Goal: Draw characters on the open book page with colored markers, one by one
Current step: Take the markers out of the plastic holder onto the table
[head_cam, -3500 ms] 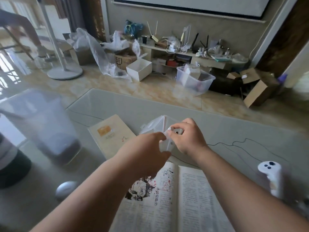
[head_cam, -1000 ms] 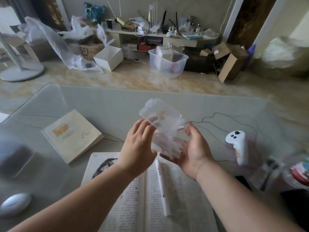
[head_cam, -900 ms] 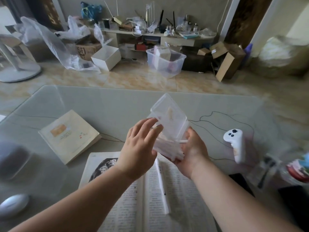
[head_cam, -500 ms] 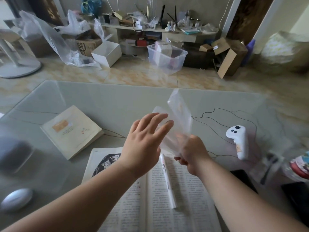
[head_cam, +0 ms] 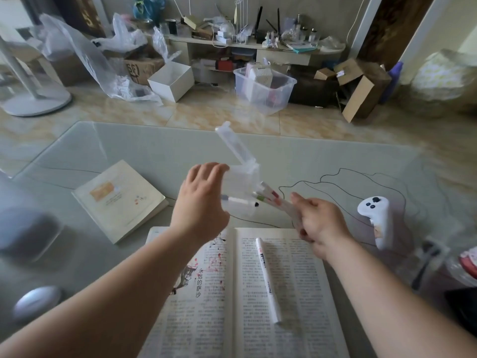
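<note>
An open book (head_cam: 296,288) of printed text lies at the near table edge, with one white marker (head_cam: 267,279) resting lengthwise on its right page. Above the book my left hand (head_cam: 200,200) holds a clear plastic marker case (head_cam: 241,182), its hinged lid flipped up. My right hand (head_cam: 318,223) grips a bundle of white markers (head_cam: 273,200) with coloured caps, their tips at the case's mouth. One more marker with a black tip lies across inside the case.
A closed cream book (head_cam: 118,200) lies to the left on the glass table (head_cam: 296,156). A white controller (head_cam: 376,215) stands at the right. A silver mouse (head_cam: 36,301) sits near left. Blurred clear containers stand at both side edges. Boxes clutter the floor behind.
The case has turned so its lid points up and away. My right hand has drawn a bundle of markers out of it toward the right. The marker on the page has not moved.
</note>
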